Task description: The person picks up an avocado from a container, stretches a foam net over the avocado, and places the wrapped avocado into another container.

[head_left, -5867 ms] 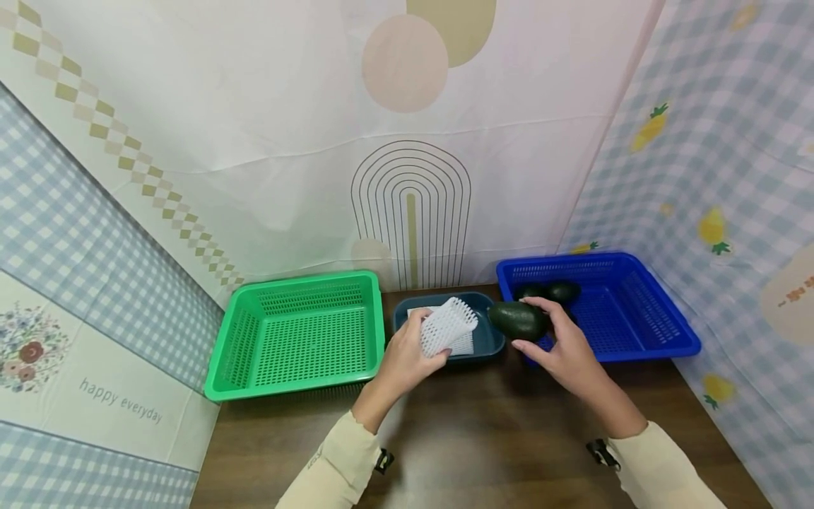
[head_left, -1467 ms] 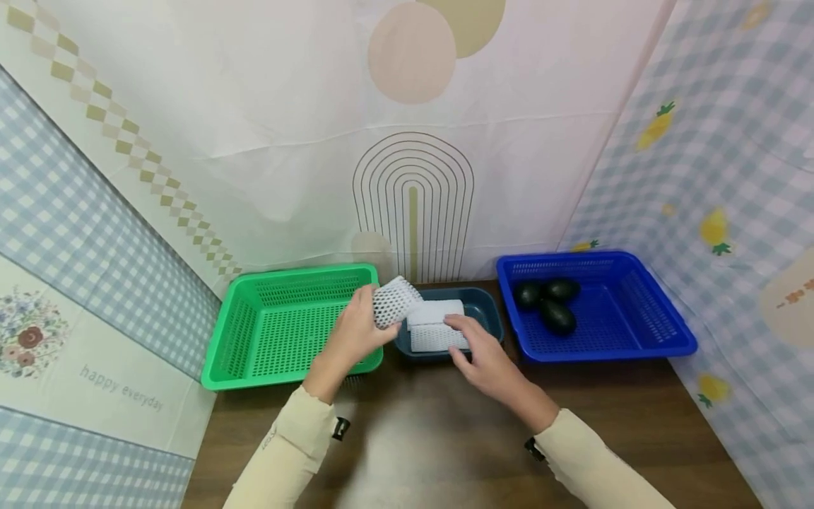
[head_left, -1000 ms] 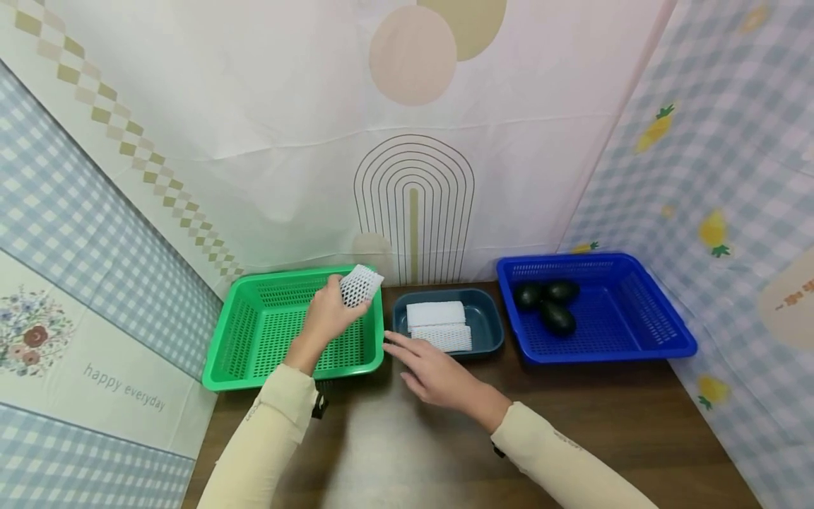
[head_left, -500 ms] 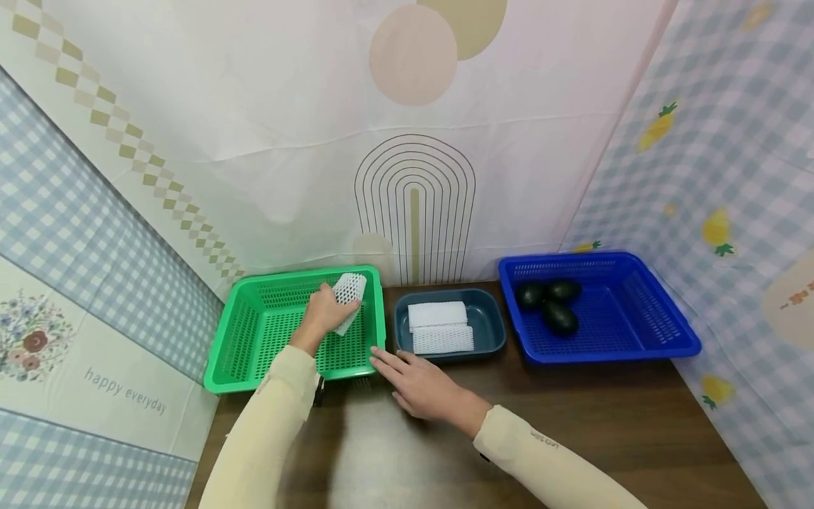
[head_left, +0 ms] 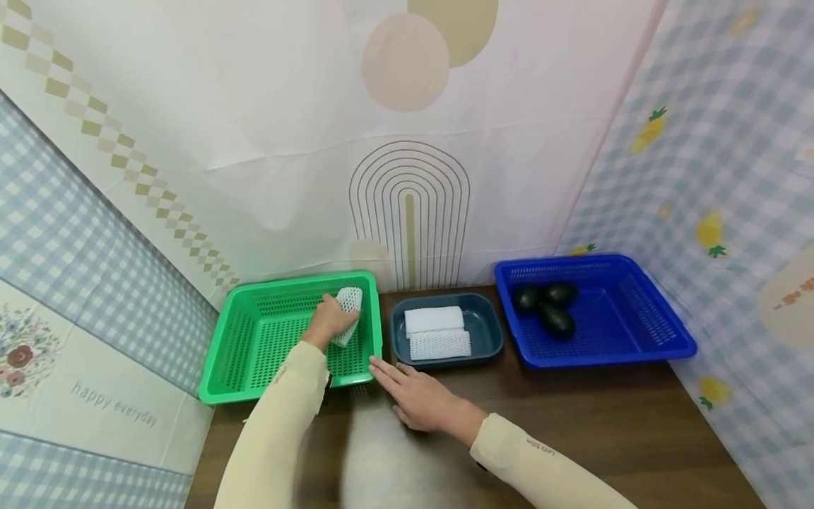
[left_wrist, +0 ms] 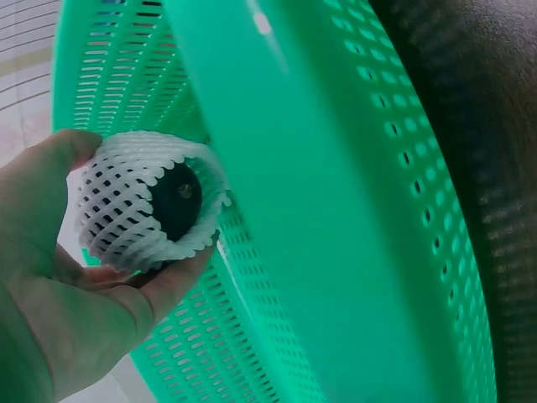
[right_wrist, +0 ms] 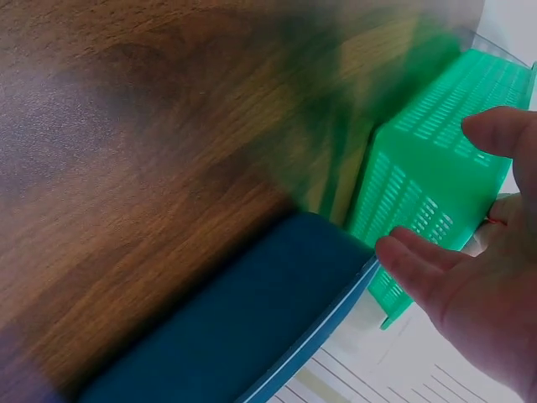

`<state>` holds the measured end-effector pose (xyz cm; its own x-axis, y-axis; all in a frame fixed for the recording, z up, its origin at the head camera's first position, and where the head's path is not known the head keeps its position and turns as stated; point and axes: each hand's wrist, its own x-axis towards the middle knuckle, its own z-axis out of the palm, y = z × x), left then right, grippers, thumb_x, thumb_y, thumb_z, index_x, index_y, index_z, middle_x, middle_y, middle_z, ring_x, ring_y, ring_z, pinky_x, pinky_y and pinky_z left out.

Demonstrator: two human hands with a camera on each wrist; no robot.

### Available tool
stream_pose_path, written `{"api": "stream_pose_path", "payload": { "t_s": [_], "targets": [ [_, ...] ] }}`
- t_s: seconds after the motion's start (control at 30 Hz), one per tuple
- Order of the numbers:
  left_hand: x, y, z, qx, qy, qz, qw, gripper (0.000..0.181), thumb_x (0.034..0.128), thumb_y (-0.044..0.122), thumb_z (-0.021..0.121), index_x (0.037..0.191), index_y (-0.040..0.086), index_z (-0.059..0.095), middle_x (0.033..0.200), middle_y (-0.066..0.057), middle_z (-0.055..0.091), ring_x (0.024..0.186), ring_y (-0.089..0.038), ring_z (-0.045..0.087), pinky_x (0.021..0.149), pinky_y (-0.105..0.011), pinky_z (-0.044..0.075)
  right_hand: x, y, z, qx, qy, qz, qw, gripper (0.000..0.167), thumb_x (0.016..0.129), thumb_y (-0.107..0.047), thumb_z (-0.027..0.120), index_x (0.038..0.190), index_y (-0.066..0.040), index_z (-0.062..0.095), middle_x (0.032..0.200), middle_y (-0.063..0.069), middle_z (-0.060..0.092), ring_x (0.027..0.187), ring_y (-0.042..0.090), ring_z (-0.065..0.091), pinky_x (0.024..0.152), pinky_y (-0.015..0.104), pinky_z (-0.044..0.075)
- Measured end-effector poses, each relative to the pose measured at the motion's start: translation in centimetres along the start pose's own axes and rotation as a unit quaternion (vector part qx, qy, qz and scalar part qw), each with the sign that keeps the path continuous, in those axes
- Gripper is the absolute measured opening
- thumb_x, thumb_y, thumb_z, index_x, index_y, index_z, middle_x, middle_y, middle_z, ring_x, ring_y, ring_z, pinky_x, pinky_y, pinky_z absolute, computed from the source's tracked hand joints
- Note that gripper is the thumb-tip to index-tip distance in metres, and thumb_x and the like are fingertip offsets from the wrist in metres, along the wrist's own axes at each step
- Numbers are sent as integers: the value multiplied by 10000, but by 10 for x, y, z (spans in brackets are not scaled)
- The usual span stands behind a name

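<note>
My left hand [head_left: 328, 322] reaches into the green basket [head_left: 224, 339] and grips an avocado in a white foam net [head_left: 349, 300]. In the left wrist view, the dark end of the avocado [left_wrist: 174, 206] shows through the net's mouth, with thumb and fingers around the foam. My right hand [head_left: 420, 401] holds nothing; its fingers are extended at the near right corner of the green basket. Whether they touch the rim, I cannot tell. Two more white foam nets [head_left: 439, 344] lie flat in the dark blue-grey tray [head_left: 488, 332] between the baskets.
On the right stands a blue basket [head_left: 636, 357] with three bare avocados [head_left: 557, 320] at its left side. All the containers sit on a brown wooden table [head_left: 572, 417]. A printed cloth wall [head_left: 286, 212] rises right behind them, and checked cloth closes both sides.
Earlier the right hand held a bare avocado beside the net in the left. The netted avocado has since moved left and down into the green basket; the right hand has shifted to its corner.
</note>
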<state>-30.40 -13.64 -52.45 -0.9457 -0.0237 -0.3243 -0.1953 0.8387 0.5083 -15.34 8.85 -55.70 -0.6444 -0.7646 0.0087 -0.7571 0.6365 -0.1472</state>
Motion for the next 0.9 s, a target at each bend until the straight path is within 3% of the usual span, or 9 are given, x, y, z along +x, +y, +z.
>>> {"api": "stream_pose_path", "payload": {
  "t_s": [0.2, 0.4, 0.67, 0.9],
  "targets": [
    [3, 4, 5, 277, -122, -103, 9995, 876, 984, 384, 603, 1506, -181, 183, 1240, -367, 550, 1012, -392, 655, 822, -472, 585, -1, 1, 2, 93, 6, -27, 10000, 856, 972, -185, 682, 1650, -71, 173, 1742, 85, 127, 1536, 201, 338, 1192, 411, 388],
    [9, 8, 5, 281, -186, -182, 9993, 868, 975, 349, 602, 1499, -202, 184, 1252, -370, 542, 1019, -392, 648, 861, -475, 579, -1, 3, 1, -13, 37, -87, 10000, 861, 978, -190, 670, 1654, -75, 150, 1745, 79, 115, 1547, 187, 312, 1200, 405, 377],
    [14, 11, 11, 406, -392, -294, 9980, 834, 966, 327, 615, 1487, -206, 238, 1194, -333, 567, 909, -334, 663, 763, -406, 595, -1, 3, -1, -42, -25, -115, 9999, 839, 982, -186, 656, 1650, -64, 163, 1745, 77, 105, 1555, 179, 291, 1206, 398, 369],
    [13, 15, 14, 340, -431, -510, 9972, 936, 986, 364, 611, 1548, -184, 100, 1313, -369, 528, 1069, -389, 633, 936, -478, 559, -1, 3, -2, -33, -58, -162, 9998, 814, 993, -182, 638, 1647, -55, 171, 1743, 94, 112, 1566, 178, 266, 1209, 404, 363]
  ]
}}
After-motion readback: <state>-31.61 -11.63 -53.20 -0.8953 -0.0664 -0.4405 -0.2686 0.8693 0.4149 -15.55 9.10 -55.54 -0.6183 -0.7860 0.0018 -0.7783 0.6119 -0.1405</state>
